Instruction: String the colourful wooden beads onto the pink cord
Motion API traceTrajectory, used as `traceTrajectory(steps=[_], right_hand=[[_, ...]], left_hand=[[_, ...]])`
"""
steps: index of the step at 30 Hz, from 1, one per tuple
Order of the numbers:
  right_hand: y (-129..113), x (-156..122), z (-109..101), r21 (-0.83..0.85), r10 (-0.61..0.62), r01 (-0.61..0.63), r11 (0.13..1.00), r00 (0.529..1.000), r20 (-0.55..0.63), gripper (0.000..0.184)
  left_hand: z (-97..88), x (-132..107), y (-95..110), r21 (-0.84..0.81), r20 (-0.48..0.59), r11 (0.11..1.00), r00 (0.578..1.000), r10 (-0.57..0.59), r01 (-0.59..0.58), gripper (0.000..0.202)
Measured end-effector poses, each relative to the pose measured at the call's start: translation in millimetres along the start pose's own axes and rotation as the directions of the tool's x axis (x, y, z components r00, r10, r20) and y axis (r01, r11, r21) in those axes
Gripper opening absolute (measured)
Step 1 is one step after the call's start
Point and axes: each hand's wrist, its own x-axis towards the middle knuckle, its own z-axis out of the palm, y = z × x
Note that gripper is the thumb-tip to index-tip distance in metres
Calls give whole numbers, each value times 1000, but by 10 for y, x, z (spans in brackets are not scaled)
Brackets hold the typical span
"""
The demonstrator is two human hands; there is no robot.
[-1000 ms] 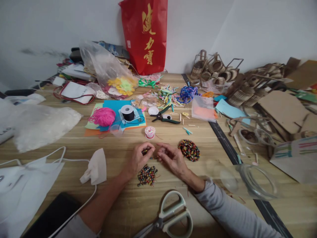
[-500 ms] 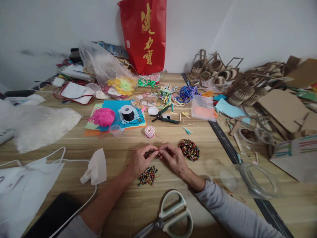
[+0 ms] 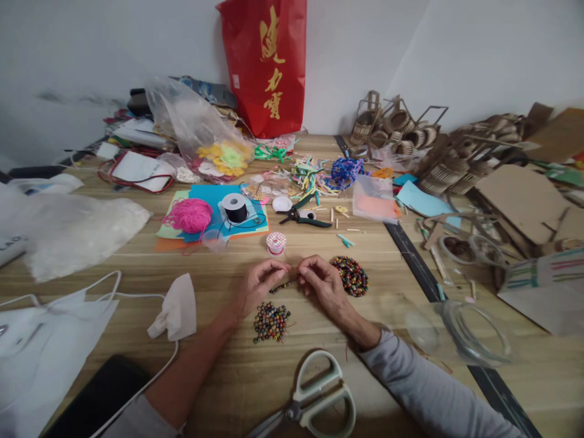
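My left hand (image 3: 261, 285) is closed in a pinch, thumb against forefinger, on what looks like a fine thread, barely visible. Across a small gap, my right hand (image 3: 323, 285) pinches one end of a short bead strand (image 3: 283, 285), whose other end trails beneath my left fingertips. Below the hands lies a loose heap of multicoloured beads (image 3: 272, 322). A coiled pile of strung beads (image 3: 350, 275) rests just beyond my right hand. Behind the hands stands a small spool with a dotted top (image 3: 276, 243).
Large pale-handled scissors (image 3: 314, 401) lie near the front edge. Further back are pliers (image 3: 303, 217), a black cord spool (image 3: 235, 208) and a pink yarn ball (image 3: 193, 215). A crumpled tissue (image 3: 176, 309) sits at left, clear tubing (image 3: 477, 331) at right.
My hands have drawn apart slightly, the left moving left and the right shifting a little right. The bead strand now shows between them, held by my right fingers.
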Motion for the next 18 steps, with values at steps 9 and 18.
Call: traceTrajectory(steps=[9, 18], right_hand=[[-27, 14, -6, 62, 55, -59, 996, 996, 66, 28], [1, 21, -22, 83, 58, -64, 994, 995, 80, 28]], left_hand=[[35, 0, -35, -117, 71, 988, 993, -92, 99, 28], [41, 2, -77, -38, 19, 996, 996, -83, 84, 26]])
